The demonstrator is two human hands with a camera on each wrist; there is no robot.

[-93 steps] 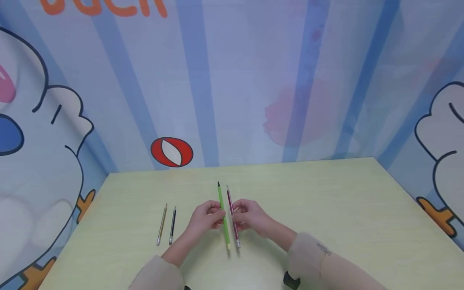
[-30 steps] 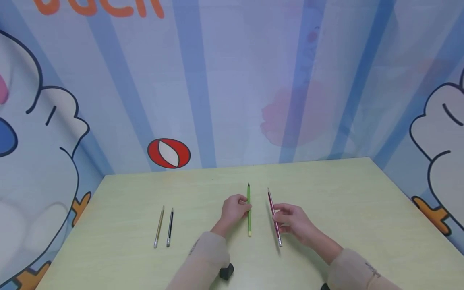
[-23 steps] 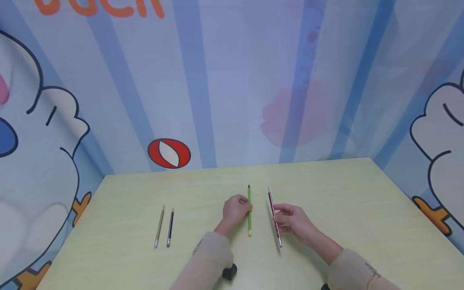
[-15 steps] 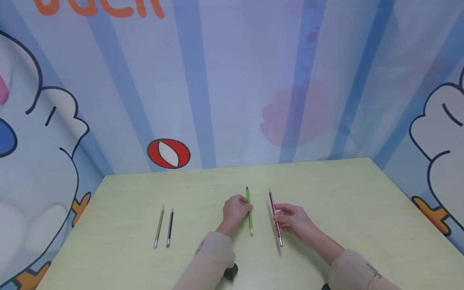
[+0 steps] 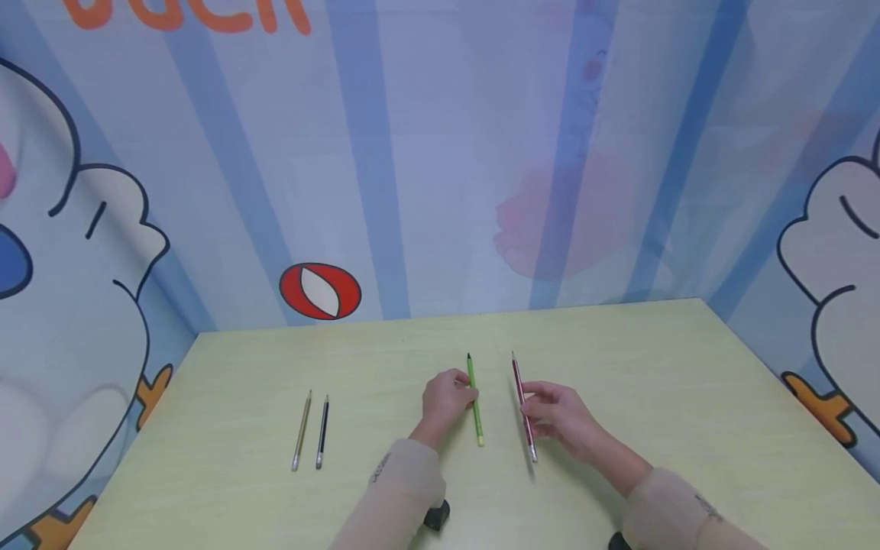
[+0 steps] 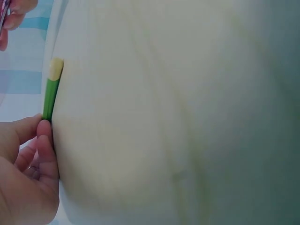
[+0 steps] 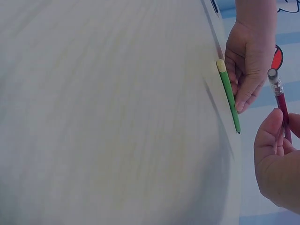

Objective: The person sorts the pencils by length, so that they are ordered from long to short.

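My left hand [image 5: 445,399] pinches a green pencil [image 5: 477,422] between thumb and fingers, with its dark tip pointing toward the far edge. The pale yellow end of this green pencil [image 6: 50,96] sticks out past the fingertips in the left wrist view. To the right, my right hand [image 5: 565,418] pinches a dark red pencil [image 5: 530,438], tip also pointing away. Its silver band and eraser end show on the red pencil [image 7: 280,96] in the right wrist view. Both pencils are held close over the table, side by side with a gap between them.
On the left of the pale table [image 5: 619,367] lie a gold pencil [image 5: 302,431] and a black pencil [image 5: 322,433], nearly parallel. A blue striped cartoon backdrop [image 5: 447,191] stands behind the table and continues at both sides.
Both hands have moved right with their pencils from the middle, and the gap between them has widened. Lately the green pencil's near end swings slightly right, and the red pencil shifts slightly away.
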